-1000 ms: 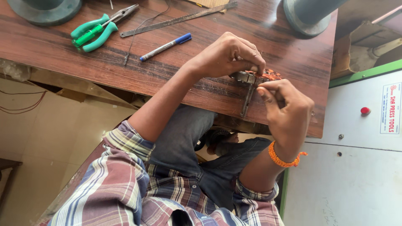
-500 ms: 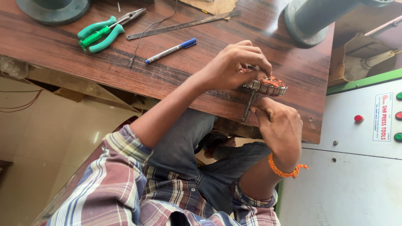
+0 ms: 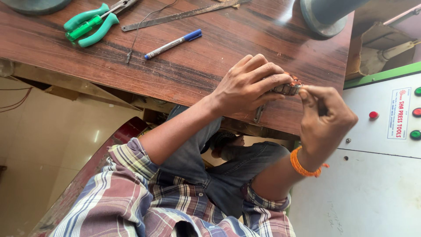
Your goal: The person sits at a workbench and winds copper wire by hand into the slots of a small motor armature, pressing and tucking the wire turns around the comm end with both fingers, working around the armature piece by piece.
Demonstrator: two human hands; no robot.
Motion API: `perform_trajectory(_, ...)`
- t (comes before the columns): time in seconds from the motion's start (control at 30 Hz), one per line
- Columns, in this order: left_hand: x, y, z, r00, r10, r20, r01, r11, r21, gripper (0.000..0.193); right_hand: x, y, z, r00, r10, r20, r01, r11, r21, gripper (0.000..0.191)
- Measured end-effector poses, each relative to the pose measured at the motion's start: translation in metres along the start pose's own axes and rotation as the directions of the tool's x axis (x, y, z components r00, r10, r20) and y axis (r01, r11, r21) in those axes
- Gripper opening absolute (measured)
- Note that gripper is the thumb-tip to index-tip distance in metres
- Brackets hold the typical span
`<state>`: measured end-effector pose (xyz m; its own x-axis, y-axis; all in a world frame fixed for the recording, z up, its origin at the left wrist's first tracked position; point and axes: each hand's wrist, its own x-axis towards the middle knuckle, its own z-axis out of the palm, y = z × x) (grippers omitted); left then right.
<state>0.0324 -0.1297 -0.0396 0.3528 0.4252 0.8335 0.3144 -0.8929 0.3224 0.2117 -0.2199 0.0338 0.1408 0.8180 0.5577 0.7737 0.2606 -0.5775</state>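
Wooden bench (image 3: 184,70) carries green-handled pliers (image 3: 90,24), a metal strip (image 3: 175,15) and a blue-capped marker (image 3: 173,44). At the bench's near edge, the left hand (image 3: 250,85) is closed around a small metal part with copper winding (image 3: 288,87). The right hand (image 3: 326,116) pinches at its end, apparently on fine wire. Risk: held beyond the edge, the part would drop to the floor if the grip slackens.
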Motion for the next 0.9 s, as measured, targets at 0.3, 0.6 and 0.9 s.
perform_trajectory(0.3,0.002,0.002,0.003,0.999,0.013,-0.036,-0.012,0.999,0.045,0.045,0.013,0.013,0.021,0.998,-0.065,-0.024,0.066,0.996,0.057,0.011)
perform_trajectory(0.6,0.042,0.033,-0.009,0.888,-0.436,0.148,0.43,0.9,0.074,0.029,0.02,0.033,0.041,0.985,-0.089,-0.149,0.107,0.987,0.118,0.012)
perform_trajectory(0.9,0.076,-0.002,-0.012,0.766,-0.443,0.465,0.606,0.741,-0.291,0.019,0.021,0.03,0.025,0.998,-0.031,-0.049,0.038,0.988,0.152,0.018)
